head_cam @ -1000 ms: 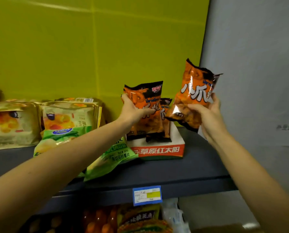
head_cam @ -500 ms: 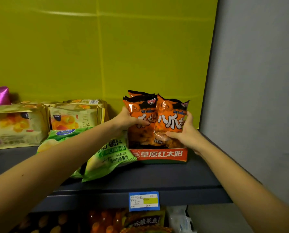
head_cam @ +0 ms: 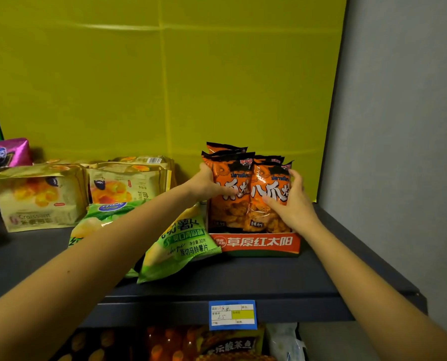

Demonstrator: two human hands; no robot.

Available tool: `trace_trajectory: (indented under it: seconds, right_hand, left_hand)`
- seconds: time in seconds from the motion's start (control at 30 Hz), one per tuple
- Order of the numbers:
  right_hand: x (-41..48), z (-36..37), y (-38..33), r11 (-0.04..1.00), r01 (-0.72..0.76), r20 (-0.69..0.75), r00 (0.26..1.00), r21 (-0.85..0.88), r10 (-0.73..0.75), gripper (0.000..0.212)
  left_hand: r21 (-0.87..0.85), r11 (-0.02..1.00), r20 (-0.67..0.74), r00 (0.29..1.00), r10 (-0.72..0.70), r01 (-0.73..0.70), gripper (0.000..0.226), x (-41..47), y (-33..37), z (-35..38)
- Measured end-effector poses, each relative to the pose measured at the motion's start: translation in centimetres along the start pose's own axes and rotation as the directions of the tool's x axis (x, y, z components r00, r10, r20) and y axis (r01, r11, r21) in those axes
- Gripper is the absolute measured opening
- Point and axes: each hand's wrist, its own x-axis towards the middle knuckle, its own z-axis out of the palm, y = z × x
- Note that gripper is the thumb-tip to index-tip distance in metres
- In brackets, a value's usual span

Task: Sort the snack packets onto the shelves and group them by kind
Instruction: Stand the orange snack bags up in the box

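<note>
Several orange snack packets (head_cam: pixel 245 194) stand upright in a red and white display box (head_cam: pixel 256 243) on the dark shelf (head_cam: pixel 243 280). My left hand (head_cam: pixel 206 185) grips the left side of the front left packet. My right hand (head_cam: pixel 291 201) presses flat on the front right packet (head_cam: pixel 269 188), fingers spread over its face and right edge. Green potato chip packets (head_cam: pixel 180 246) lie flat left of the box, partly under my left forearm.
Yellow croissant packets (head_cam: pixel 37 196) (head_cam: pixel 123 186) stand at the back left, with a purple packet (head_cam: pixel 6 153) behind them. A grey wall (head_cam: pixel 399 152) closes the shelf's right side. A blue price tag (head_cam: pixel 232 315) hangs on the shelf edge; more packets sit below.
My right hand brought the raised orange packet down into the box beside the others. Both hands now hold the packets together upright.
</note>
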Motion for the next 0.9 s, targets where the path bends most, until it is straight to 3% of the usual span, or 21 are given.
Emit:
trace_trajectory:
  seconds: [0.23,0.33,0.4,0.47,0.53,0.6,0.7,0.8,0.9]
  right_hand:
    - [-0.2,-0.1,-0.5,0.987,-0.020,-0.043,0.999,-0.160,0.013,0.087]
    - [-0.5,-0.3,-1.6,0.975,-0.023,-0.073,0.997,-0.223,0.007,0.089]
    - [-0.9,-0.5,-2.8,0.969,-0.007,-0.132,0.991,-0.247,-0.026,0.085]
    - [-1.5,-0.6,-4.3,0.975,0.061,-0.205,0.973,-0.212,-0.106,0.074]
    - [-2.5,-0.3,-5.9,0.980,0.168,-0.236,0.953,-0.108,-0.190,0.059]
    - [-3.6,0.2,-7.5,0.972,0.230,-0.168,0.958,-0.038,-0.233,0.047]
    - [-5.1,2.1,-9.4,0.967,0.239,0.080,0.969,-0.092,-0.232,0.037]
    - [-5.9,4.9,-10.8,0.960,0.214,0.223,0.959,-0.180,-0.172,0.041]
    - [-6.5,7.4,-11.8,0.932,0.188,0.274,0.956,-0.309,-0.103,0.052]
  left_hand:
    - [0.134,0.991,0.008,1.000,0.009,-0.010,0.101,1.2,-0.8,-0.9]
    - [0.145,0.989,0.029,0.999,0.013,-0.017,0.066,-0.8,0.8,-1.2]
    - [0.149,0.989,0.018,1.000,0.010,-0.012,0.061,-2.0,1.2,-2.1]
    - [0.200,0.979,-0.056,0.998,0.041,-0.029,0.078,-3.4,1.2,-3.7]
    - [0.235,0.967,-0.109,0.986,0.127,-0.098,0.070,-5.4,0.8,-5.9]
    - [0.257,0.956,-0.154,0.970,0.186,-0.142,0.053,-7.5,-0.3,-8.4]
    - [0.314,0.946,-0.239,0.958,0.158,-0.078,0.049,-10.5,-3.6,-12.1]
    - [0.308,0.950,-0.310,0.949,0.060,0.041,0.045,-12.9,-7.2,-14.5]
    - [0.164,0.986,-0.256,0.965,0.064,-0.022,0.038,-14.5,-9.9,-15.6]
